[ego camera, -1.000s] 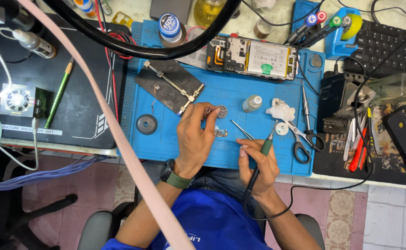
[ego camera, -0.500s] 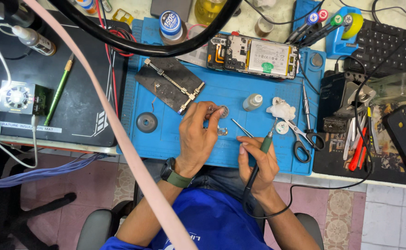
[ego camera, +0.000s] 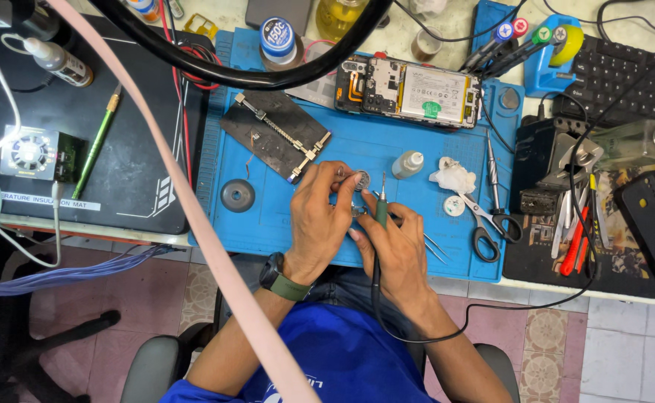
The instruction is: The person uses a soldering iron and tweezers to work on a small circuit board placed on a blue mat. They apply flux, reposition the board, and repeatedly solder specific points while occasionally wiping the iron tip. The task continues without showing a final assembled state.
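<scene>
The right hand point(ego camera: 398, 250) has moved up beside the left hand point(ego camera: 321, 216), so the green-handled soldering iron point(ego camera: 381, 209) it grips now stands nearly upright with its tip over the blue rubbery mat point(ego camera: 268, 224). The left fingers pinch a small round metallic part point(ego camera: 360, 180), shiny and disc-shaped, just beside the iron's tip

Your left hand point(ego camera: 320, 216) covers whatever small part its fingers pinch beside the round silver coin cell point(ego camera: 361, 179), your right hand point(ego camera: 395, 250) hides most of the green-handled corded soldering iron point(ego camera: 380, 211), and the black keyboard point(ego camera: 626, 78) runs off the right edge.
</scene>
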